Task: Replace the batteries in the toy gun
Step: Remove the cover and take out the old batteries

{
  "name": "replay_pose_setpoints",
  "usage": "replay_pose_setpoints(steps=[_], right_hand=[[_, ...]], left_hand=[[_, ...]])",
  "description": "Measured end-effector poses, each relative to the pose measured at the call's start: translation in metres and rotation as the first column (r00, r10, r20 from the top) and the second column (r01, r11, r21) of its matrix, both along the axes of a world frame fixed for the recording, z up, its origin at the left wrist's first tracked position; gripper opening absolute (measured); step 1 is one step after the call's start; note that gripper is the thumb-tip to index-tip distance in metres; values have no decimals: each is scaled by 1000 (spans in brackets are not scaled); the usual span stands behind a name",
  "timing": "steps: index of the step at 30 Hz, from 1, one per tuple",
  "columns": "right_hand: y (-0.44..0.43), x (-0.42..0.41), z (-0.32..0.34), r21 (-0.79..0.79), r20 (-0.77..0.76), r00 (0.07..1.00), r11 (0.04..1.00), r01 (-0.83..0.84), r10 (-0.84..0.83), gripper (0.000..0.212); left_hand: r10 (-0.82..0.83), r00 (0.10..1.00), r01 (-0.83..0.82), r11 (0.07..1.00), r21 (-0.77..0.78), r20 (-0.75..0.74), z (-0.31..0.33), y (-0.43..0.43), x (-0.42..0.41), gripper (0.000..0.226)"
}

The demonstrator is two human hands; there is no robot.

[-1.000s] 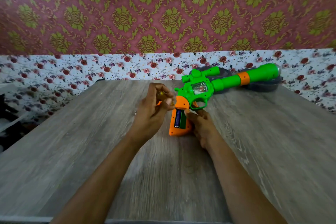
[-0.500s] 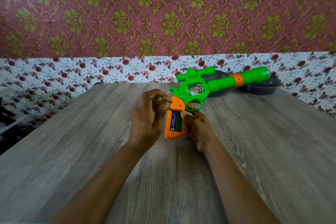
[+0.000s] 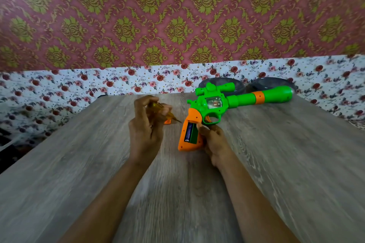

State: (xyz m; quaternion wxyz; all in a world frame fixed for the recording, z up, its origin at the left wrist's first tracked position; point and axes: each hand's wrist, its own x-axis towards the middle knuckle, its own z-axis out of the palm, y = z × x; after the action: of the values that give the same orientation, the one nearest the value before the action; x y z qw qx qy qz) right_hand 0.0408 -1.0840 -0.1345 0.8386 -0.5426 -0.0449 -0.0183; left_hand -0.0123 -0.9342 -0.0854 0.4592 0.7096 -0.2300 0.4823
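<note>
A green and orange toy gun (image 3: 215,104) lies on the wooden table (image 3: 276,163), barrel pointing right. Its orange grip (image 3: 184,138) has the battery compartment uncovered, with a blue battery (image 3: 188,132) inside. My right hand (image 3: 214,142) holds the grip from the right, thumb at the compartment's edge. My left hand (image 3: 146,124), to the left of the grip and apart from it, is closed around an amber-handled screwdriver (image 3: 158,109) whose tip points toward the gun. A small orange piece (image 3: 167,122), partly hidden behind my left hand, lies on the table.
Two dark round lids or dishes (image 3: 272,84) sit at the table's back edge behind the gun's barrel. The patterned wall stands right behind the table. Bare wood stretches in front of and beside my arms.
My left hand has drawn away from the grip to the left with the screwdriver. The right hand stays on the grip.
</note>
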Motion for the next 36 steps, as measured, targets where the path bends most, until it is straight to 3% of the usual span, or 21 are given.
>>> replay_pose_setpoints(steps=[2,7,28,36], right_hand=[[2,-1,-1,-53,26,1000,999,8,-7,19],[8,-11,6,-148,64,998,989,-17,27,24],[7,-12,7,-226,-1,1000,974,1,-1,29],[7,-13,7,-241,-17,1000,970,-12,8,30]], left_hand=[[17,1000,-17,999,-39,-12,-1,-1,-1,40],[28,997,-36,994,-101,-77,-4,-4,0,39],[60,998,-57,987,149,-15,-9,3,7,30],[68,998,-65,983,173,-7,-12,4,8,31]])
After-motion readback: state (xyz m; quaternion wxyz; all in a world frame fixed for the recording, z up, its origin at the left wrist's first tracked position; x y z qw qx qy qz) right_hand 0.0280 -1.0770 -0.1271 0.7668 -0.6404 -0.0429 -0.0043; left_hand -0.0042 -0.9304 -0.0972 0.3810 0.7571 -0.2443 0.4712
